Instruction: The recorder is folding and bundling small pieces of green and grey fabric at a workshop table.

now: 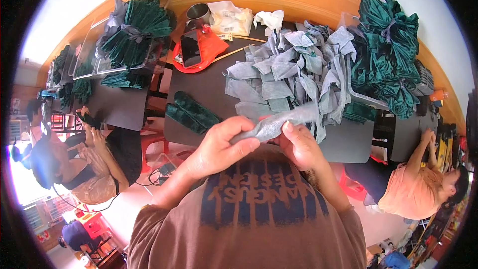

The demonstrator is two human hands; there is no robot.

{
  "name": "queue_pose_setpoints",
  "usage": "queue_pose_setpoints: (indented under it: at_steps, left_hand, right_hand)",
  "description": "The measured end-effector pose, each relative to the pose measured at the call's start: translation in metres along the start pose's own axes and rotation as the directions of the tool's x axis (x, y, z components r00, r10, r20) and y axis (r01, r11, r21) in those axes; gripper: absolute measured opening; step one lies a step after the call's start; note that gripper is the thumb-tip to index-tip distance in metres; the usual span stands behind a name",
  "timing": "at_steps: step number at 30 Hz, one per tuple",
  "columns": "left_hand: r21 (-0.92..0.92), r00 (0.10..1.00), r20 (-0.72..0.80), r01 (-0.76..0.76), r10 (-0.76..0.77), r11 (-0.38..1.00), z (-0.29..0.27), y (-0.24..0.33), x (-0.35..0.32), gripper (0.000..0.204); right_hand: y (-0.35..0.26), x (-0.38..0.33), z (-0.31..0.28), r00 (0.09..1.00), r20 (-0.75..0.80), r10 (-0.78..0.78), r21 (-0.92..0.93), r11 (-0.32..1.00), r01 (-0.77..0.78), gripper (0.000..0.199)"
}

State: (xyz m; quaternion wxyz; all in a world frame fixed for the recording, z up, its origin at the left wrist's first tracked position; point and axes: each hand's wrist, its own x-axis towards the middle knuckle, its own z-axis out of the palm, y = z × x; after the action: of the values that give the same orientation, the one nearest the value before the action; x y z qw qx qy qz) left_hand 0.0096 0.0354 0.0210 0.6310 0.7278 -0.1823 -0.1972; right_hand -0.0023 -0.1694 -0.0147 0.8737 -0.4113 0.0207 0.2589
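Note:
My left hand (221,144) and my right hand (301,147) are close together in front of my chest, gripping a grey fabric piece (276,125) between them. The piece is stretched and somewhat twisted, its far right end blurred. My left thumb and fingers pinch one end, while my right thumb presses near its middle. Just beyond my right hand spreads a large heap of similar grey fabric pieces (279,72), some with green showing. Two folded dark green velvet pieces (191,113) lie on the dark table (194,85), to the far left of my left hand.
A clear bin (87,60) with bundled green velvet (134,32) stands at left; more green bundles (388,45) fill the right side. A red plate (186,69) carries a phone (190,50), near a metal cup (197,14) and a tissue pack (229,18). People sit on both sides.

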Motion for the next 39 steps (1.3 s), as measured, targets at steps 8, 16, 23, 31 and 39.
queue_pose_setpoints:
  at_steps: [8,16,23,31,39]
  left_hand:
    - [0.027,0.992,-0.13,-0.005,0.009,1.0,0.012,0.001,-0.01,0.019]
    - [-0.26,0.997,-0.043,0.057,-0.07,0.964,0.004,0.018,-0.017,0.019]
    - [-0.5,0.995,0.039,0.104,-0.097,0.86,0.002,0.018,-0.02,0.024]
    - [0.071,0.951,-0.168,-0.252,0.261,0.965,0.007,0.019,-0.009,0.008]
    - [0.801,0.709,0.048,-0.448,0.703,0.397,0.002,0.018,0.007,0.04]
  right_hand:
    - [-0.024,-0.014,0.033,0.962,-0.084,-0.261,-0.267,0.936,0.231,0.015]
    - [-0.03,-0.02,0.047,0.972,-0.078,-0.22,-0.436,0.885,0.165,0.013]
    - [-0.03,-0.019,0.055,0.976,0.023,-0.216,-0.183,0.959,0.217,0.012]
    - [-0.025,-0.014,0.054,0.973,-0.002,-0.232,-0.482,0.852,0.202,0.01]
    - [-0.018,-0.011,0.056,0.971,-0.049,-0.235,-0.231,0.948,0.218,0.018]
